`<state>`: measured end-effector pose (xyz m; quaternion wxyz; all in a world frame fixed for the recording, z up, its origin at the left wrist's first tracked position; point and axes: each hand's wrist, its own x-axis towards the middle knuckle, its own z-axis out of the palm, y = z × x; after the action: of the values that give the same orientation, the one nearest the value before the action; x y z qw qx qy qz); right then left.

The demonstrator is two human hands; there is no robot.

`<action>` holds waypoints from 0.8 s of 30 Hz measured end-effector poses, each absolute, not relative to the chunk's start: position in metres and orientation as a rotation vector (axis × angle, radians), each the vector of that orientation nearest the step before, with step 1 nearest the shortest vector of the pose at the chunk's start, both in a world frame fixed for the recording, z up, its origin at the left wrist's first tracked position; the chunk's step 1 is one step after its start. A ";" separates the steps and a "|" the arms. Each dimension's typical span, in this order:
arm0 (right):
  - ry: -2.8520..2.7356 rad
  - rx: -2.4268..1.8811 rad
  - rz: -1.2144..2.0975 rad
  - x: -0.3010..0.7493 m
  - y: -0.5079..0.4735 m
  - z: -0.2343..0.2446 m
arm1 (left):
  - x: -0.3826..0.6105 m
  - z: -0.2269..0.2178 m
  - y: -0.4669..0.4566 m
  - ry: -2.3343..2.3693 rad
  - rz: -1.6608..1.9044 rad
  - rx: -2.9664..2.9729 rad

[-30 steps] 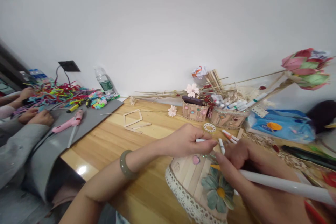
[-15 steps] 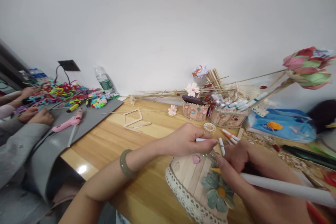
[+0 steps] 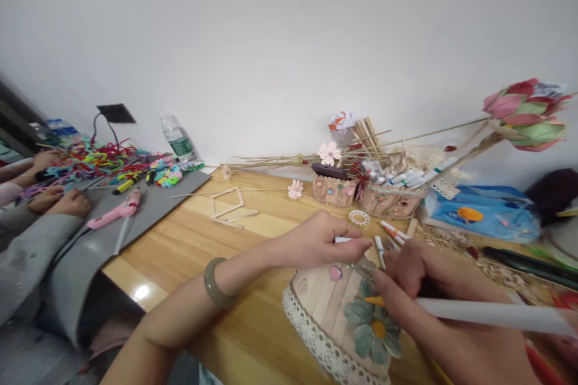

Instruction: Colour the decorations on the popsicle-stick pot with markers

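My right hand [image 3: 442, 313] is closed round a white marker [image 3: 487, 313], whose orange tip points left over the craft piece. My left hand [image 3: 334, 242] is closed in a pinch above the same piece, and a short white stub that looks like a marker cap [image 3: 344, 240] shows between its fingers. Below both hands lies a rounded craft piece of wooden sticks [image 3: 316, 295], edged with white lace [image 3: 311, 331]. It carries a grey-green flower [image 3: 374, 328] with an orange centre and a pink heart [image 3: 335, 272]. Its upper right edge is partly hidden by my hands.
Loose markers [image 3: 392, 231] and a white ring [image 3: 359, 218] lie just beyond my hands. Behind are two stick boxes [image 3: 334, 189], a blue wipes pack [image 3: 483, 213] and paper flowers [image 3: 524, 114]. On the left, a co-worker's hands [image 3: 67, 201] rest near a pink glue gun [image 3: 115, 213].
The white marker in my right hand has tilted a little flatter, and its orange tip sits slightly lower over the flower. My left hand keeps its pinch. The view has shifted slightly.
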<state>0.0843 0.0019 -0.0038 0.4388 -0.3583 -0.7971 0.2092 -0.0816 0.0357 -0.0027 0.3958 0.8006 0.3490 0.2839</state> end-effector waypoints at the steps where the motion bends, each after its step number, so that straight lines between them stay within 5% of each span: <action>1: -1.929 -0.905 0.574 0.084 0.002 -0.005 | -0.082 -0.003 0.036 0.885 0.720 2.034; 24: -1.848 -0.910 0.511 0.082 0.001 0.000 | -0.081 -0.002 0.035 0.916 0.700 2.040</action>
<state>0.0817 0.0013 0.0001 0.4877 -0.3744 -0.7601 0.2102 -0.0805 0.0349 -0.0018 0.3887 0.8021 0.3603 0.2751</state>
